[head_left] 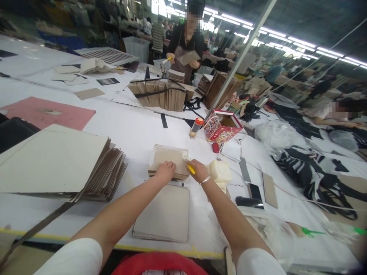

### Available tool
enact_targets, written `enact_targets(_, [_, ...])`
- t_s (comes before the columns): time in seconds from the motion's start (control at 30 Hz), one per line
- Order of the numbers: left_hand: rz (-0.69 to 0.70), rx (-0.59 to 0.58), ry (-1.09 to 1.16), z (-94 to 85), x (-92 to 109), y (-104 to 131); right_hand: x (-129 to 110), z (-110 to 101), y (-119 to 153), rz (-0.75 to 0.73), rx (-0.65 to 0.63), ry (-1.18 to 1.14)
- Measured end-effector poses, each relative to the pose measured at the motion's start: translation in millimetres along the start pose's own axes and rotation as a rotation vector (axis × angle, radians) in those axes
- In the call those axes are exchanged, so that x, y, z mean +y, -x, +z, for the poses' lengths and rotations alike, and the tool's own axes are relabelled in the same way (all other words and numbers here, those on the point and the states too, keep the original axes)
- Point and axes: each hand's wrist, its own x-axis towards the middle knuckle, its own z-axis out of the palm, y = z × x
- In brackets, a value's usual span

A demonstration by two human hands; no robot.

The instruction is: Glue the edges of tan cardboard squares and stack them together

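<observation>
A small stack of tan boards lies in front of me, with a whitish line along its top board's left and far edges. My left hand rests on the stack's near part, fingers lying on the top board. In my right hand is a brush with a yellow handle; its pale bristles touch the board's right edge. Nearer to me is a flat pile of larger grey boards. A cream-coloured container stands just right of my right hand.
A tall stack of large boards is at the left. Further off are a red patterned box, an orange-capped bottle and bundled boards. A phone lies at the right. Across the table a person holds a board and a brush.
</observation>
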Motion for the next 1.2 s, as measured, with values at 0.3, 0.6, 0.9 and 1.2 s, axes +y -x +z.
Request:
enact_targets(0.3, [0.099,-0.135,0.005,-10.3,-5,-12,-32,-12,108,0.029,0.198,-0.159])
enact_targets(0.6, [0.082,0.425,0.374,-61.5,14,50,-58,7,109,0.492,0.416,-0.601])
enact_targets(0.9, [-0.51,0.43,1.672,-46.7,45,108,-76,42,113,0.575,0.34,-0.485])
enact_targets(1.2, [-0.644,0.345,1.867,-4.8,35,169,-53,53,161,0.604,0.291,-0.728])
